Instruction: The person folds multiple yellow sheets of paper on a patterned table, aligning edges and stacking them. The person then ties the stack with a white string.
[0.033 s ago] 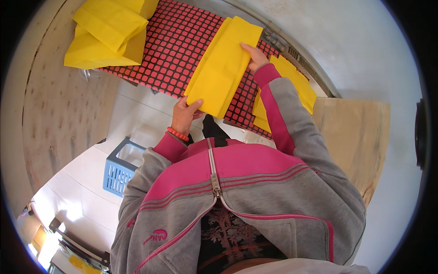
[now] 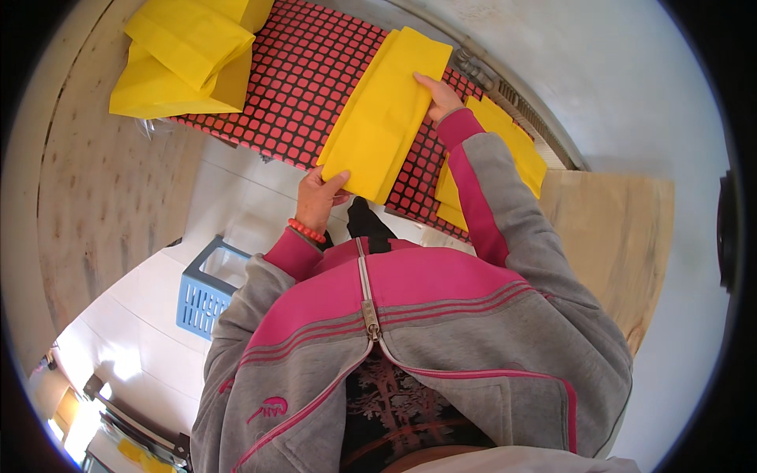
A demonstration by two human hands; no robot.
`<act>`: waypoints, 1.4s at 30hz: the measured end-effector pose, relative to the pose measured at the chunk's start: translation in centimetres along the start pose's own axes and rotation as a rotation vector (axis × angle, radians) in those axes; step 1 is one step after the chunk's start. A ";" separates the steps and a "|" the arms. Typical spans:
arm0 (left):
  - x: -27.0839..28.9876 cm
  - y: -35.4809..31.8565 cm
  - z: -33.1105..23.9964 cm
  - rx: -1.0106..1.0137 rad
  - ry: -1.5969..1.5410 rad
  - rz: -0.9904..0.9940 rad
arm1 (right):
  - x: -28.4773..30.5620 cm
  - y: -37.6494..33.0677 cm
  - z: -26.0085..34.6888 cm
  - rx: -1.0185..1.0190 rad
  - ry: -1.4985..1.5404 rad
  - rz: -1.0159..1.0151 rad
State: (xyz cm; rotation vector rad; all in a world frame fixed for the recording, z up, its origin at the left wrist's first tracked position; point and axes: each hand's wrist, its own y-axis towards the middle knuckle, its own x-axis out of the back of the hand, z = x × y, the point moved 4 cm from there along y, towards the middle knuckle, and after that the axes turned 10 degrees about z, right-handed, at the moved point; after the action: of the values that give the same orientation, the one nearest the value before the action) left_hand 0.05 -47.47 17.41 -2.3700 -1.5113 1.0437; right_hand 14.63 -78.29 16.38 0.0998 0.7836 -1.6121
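A folded cloth (image 2: 386,114) lies at upper centre on a grid mat (image 2: 300,87); a cloth pile (image 2: 189,55) sits upper left, another sheet (image 2: 512,150) right, a crate (image 2: 206,290) lower left.

this looks like a small workshop where i handle batches of the same item. i stand at a work table (image 2: 300,79) covered in a red sheet with a black grid, and piles of identical yellow bags (image 2: 185,59) lie on it, more (image 2: 505,142) on my right. bare plywood panels (image 2: 95,197) flank the table, a blue plastic crate (image 2: 201,296) sits on the pale tiled floor (image 2: 150,347), and a plain whitish wall (image 2: 623,87) runs behind.
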 end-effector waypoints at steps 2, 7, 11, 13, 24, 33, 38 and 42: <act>-0.1 0.7 0.2 0.005 0.007 -0.047 | 0.2 1.5 -0.2 -0.026 0.004 -0.014; -0.1 1.9 0.0 -0.011 0.041 -0.108 | 0.7 3.5 -0.4 -0.030 -0.003 0.038; -0.6 2.3 0.3 0.021 -0.004 -0.106 | 1.3 4.0 -0.6 -0.049 -0.024 0.060; -0.8 2.3 0.4 0.018 -0.043 -0.087 | 1.6 4.2 -0.6 -0.024 -0.049 0.056; -0.8 1.2 3.5 0.063 -0.362 -0.140 | 3.0 4.4 -1.6 -0.056 -0.075 0.004; 0.4 1.9 3.4 0.015 -0.373 -0.281 | 2.2 3.8 -1.2 -0.092 -0.044 -0.011; 0.9 2.0 3.7 0.054 -0.345 -0.304 | 2.6 3.9 -1.2 -0.090 -0.101 0.000; 1.0 2.1 3.8 0.071 -0.355 -0.345 | 2.9 4.2 -1.4 -0.061 -0.091 -0.008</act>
State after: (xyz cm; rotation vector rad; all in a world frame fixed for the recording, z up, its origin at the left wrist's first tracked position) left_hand -0.44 -48.56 13.15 -1.8515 -1.8737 1.4467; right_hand 17.25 -79.89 12.12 -0.0198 0.7627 -1.5876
